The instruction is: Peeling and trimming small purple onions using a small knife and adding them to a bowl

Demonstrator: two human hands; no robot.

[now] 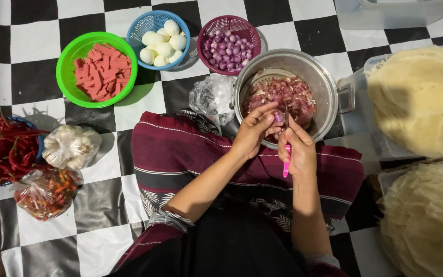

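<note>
Head view, one frame. Left hand (255,131) grips one peeled purple shallot (278,117) between fingertips, held over the near rim of the metal pot (324,84). Right hand (297,149) is clenched around one pink-handled knife (286,163), blade up against the shallot. The two hands touch at the fingertips. The pot holds a heap of chopped shallot pieces (283,95), too many and too small to count.

Far side, left to right, three plastic baskets:
- one green basket (67,84), holding red sausage sticks, piled, count not determinable;
- one blue basket (142,25), holding boiled peeled eggs (164,42), about seven visible;
- one maroon basket (242,24), holding whole peeled shallots, several dozen, not countable.

One crumpled clear plastic bag (211,95) lies just left of the pot.

Left edge: one pile of red chillies (3,146); two tied bags, one of garlic (70,146), one of small mixed chillies (46,192) nearer.

Right side: two clear tubs of pale thin wrapper sheets (421,97), one far, one near. One empty-looking clear container (385,13) at far right.

All rests on one black-and-white checked mat (32,46).
</note>
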